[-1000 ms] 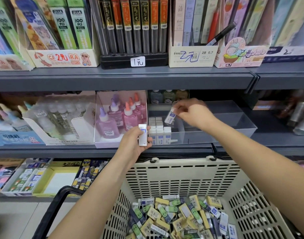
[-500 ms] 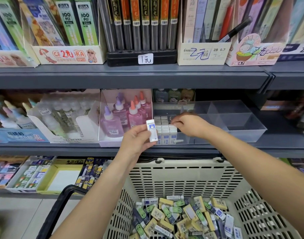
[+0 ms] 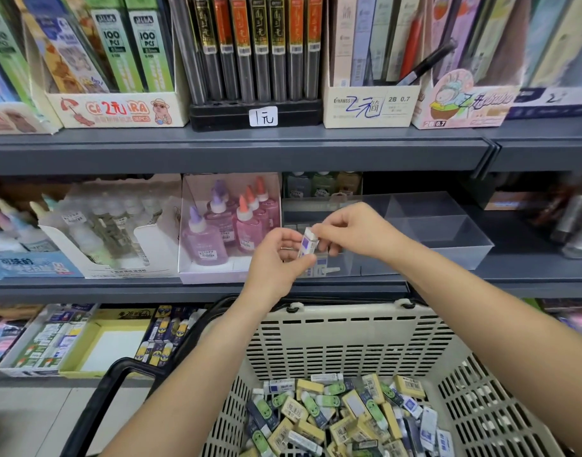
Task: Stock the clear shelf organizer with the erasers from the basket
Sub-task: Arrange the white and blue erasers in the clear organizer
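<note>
At mid-frame of the head view, just in front of the clear shelf organizer (image 3: pixel 448 249) on the middle shelf (image 3: pixel 118 286), one eraser (image 3: pixel 307 244) sits between both hands. My left hand (image 3: pixel 276 262) pinches its lower end and my right hand (image 3: pixel 352 232) pinches the top, fingers curled. It is a small white block in a sleeve with blue-violet print, tilted with its bare end up. Behind the hands I make out a few stocked erasers (image 3: pixel 321 270) at the organizer's front left; its compartments to the right show none. Lower in the frame, the basket (image 3: pixel 349 338) holds a deep heap of erasers (image 3: pixel 342 413), yellow, green and white. I judge the job barely begun, with most of the stock left to move.
</note>
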`<action>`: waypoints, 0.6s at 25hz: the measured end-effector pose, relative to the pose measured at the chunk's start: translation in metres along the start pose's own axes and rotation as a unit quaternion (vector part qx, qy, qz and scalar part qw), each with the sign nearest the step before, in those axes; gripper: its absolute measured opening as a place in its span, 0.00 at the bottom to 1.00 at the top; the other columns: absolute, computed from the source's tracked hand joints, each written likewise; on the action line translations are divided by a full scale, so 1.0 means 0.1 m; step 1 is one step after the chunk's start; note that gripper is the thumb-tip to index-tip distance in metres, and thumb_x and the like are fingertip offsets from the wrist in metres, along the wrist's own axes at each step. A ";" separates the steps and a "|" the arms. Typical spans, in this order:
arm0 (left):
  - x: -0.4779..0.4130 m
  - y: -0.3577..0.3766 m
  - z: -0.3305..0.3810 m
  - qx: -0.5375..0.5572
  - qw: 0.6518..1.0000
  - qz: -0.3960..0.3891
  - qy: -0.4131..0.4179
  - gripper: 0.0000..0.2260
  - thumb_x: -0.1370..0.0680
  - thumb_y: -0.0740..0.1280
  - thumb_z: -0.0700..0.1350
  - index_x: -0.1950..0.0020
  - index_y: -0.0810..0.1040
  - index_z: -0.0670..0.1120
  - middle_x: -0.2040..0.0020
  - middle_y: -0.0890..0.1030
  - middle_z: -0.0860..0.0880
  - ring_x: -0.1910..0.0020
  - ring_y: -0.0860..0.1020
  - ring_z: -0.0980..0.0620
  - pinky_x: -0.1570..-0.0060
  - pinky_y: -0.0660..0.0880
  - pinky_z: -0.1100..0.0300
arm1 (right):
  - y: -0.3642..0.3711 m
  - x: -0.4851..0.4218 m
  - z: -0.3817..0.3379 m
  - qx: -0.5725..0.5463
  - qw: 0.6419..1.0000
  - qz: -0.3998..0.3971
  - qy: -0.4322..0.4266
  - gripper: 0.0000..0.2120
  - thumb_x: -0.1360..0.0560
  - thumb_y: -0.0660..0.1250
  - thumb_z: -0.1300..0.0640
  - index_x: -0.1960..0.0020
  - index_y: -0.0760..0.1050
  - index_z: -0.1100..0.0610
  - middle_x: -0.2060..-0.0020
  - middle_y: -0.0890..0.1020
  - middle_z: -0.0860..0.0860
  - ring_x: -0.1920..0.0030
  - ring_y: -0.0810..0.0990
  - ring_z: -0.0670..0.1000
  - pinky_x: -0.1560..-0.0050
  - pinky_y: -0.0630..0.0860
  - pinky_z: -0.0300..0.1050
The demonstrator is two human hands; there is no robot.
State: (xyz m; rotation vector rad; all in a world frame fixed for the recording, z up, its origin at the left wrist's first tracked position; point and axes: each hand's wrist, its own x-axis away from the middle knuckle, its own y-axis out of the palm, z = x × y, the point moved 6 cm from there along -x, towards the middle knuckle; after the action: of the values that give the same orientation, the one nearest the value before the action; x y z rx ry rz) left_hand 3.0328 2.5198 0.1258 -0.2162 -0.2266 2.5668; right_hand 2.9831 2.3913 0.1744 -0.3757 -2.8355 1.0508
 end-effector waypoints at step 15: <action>-0.06 -0.17 -0.42 -0.185 0.979 0.041 -0.082 0.23 0.29 0.73 0.46 0.38 0.70 0.46 0.48 0.72 0.52 0.49 0.74 0.52 0.46 0.72 0.58 | 0.02 -0.45 0.39 0.229 0.972 0.007 0.050 0.09 0.24 0.62 0.58 0.46 0.78 0.51 0.45 0.81 0.49 0.47 0.78 0.52 0.45 0.74 0.42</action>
State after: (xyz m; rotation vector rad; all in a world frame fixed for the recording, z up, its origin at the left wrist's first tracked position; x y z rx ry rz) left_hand 3.0549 2.5354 0.0889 -0.1515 -0.7736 2.6067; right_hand 3.0199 2.3569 0.1437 -0.3878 -2.4022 1.5861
